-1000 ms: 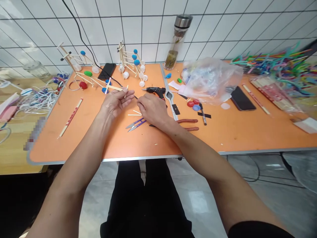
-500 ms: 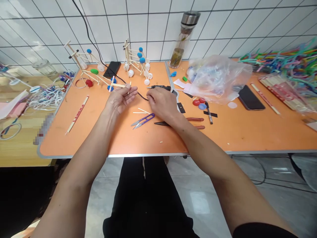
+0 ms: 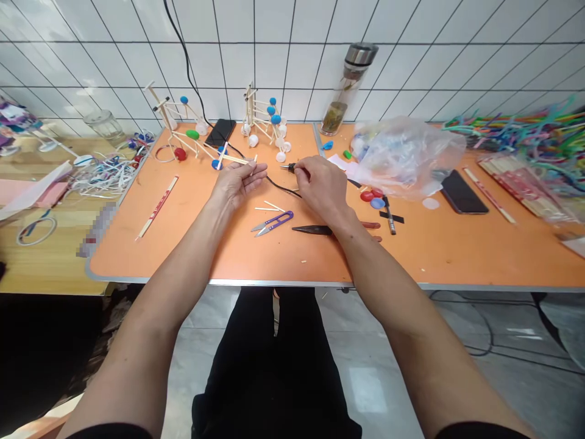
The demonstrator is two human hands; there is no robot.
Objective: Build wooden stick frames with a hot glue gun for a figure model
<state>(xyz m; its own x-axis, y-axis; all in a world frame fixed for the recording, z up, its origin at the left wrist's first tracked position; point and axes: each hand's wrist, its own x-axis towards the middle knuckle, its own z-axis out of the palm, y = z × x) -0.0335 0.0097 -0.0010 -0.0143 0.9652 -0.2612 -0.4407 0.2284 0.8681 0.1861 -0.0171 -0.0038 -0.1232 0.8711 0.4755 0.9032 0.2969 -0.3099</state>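
Observation:
My left hand (image 3: pixel 240 182) lies palm up on the orange table (image 3: pixel 192 244) and pinches a short wooden stick (image 3: pixel 254 163) between thumb and fingers. My right hand (image 3: pixel 320 186) is closed around a black glue gun (image 3: pixel 289 166); only its metal nozzle shows, pointing left toward the stick. The gun's black cable (image 3: pixel 280 188) runs under the hand. Purple thread snips (image 3: pixel 272 222) and two loose sticks (image 3: pixel 269 208) lie just in front of both hands. Red-handled pliers (image 3: pixel 320 230) lie beside my right wrist.
Two stick-and-bottle-cap models (image 3: pixel 183 131) (image 3: pixel 265 122) stand at the back. A black phone (image 3: pixel 220 132), a glass bottle (image 3: pixel 347 88), a clear plastic bag (image 3: pixel 406 152), a second phone (image 3: pixel 460 192), loose caps (image 3: pixel 371 198) and bright pipe cleaners (image 3: pixel 516 125) lie around. Packaged chopsticks (image 3: pixel 158 206) lie left.
My right hand moved from the table near the snips onto the glue gun and closed around it. My left hand kept hold of the stick. The camera view shifted left.

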